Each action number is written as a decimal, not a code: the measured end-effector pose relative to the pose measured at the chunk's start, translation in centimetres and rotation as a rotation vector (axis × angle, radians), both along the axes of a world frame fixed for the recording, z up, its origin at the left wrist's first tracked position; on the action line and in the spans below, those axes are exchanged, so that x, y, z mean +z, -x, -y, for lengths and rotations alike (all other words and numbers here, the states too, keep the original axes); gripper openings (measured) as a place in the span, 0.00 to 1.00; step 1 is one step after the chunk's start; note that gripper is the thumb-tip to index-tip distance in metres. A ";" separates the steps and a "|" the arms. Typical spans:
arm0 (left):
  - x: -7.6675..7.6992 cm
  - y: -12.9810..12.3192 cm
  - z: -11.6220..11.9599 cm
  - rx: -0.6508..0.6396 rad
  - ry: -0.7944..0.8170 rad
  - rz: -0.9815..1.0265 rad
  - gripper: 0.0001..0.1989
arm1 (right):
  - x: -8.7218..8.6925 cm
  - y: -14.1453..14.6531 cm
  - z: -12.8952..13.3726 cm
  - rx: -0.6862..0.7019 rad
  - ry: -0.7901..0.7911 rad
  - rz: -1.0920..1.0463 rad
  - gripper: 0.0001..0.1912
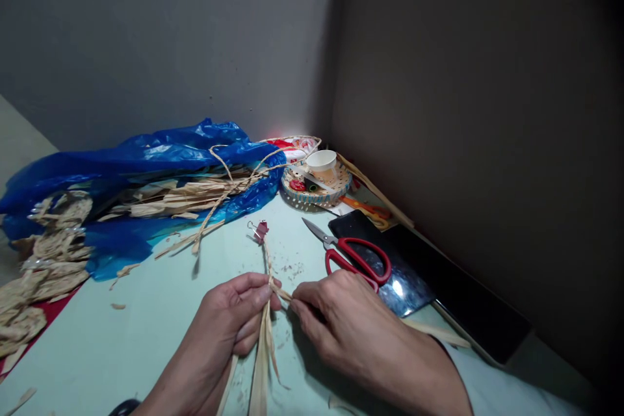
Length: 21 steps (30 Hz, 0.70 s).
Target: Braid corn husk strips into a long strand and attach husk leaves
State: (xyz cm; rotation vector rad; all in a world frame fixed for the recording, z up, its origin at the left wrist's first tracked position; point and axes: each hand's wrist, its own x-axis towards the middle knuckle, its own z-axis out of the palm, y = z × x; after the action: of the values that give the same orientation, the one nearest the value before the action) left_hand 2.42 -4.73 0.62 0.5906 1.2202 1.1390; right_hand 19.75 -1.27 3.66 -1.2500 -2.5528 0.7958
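My left hand (238,312) pinches and partly hides the braid (268,260) over the table (146,325); its loose strips (262,370) are cut off below. Lengthwise, it points away to 1 clip (261,231). My right hand (336,312) pinches 1 side strand (283,293).

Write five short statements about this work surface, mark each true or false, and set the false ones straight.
1. The left hand holds the braid between thumb and fingers. True.
2. The right hand holds the scissors. False: the right hand pinches a pale strip, and the scissors lie beyond it.
3. The binder clip is on the far end of the braid. True.
4. The white cup stands on the phone. False: the white cup rests in the shallow woven basket.
5. The blue plastic bag lies on the left side of the view. True.
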 end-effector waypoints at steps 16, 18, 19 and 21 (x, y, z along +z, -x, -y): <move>0.3 -0.5 0.0 0.036 0.018 -0.089 0.13 | -1.4 0.9 0.4 0.013 -0.096 0.029 0.12; 0.4 -0.7 0.0 0.058 0.026 -0.097 0.14 | -1.6 1.0 0.6 0.022 -0.111 0.055 0.11; 0.4 -0.7 0.0 0.065 0.028 -0.096 0.14 | -1.6 1.0 0.7 0.024 -0.119 0.068 0.11; 0.3 -0.8 0.0 0.067 0.034 -0.105 0.14 | -1.3 1.0 1.0 0.014 -0.122 0.099 0.10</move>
State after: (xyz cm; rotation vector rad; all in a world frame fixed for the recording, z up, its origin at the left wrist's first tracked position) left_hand 3.23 -4.68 0.95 0.5934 1.3551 1.1527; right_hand 18.79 -2.22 2.39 -1.2643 -2.6460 0.5843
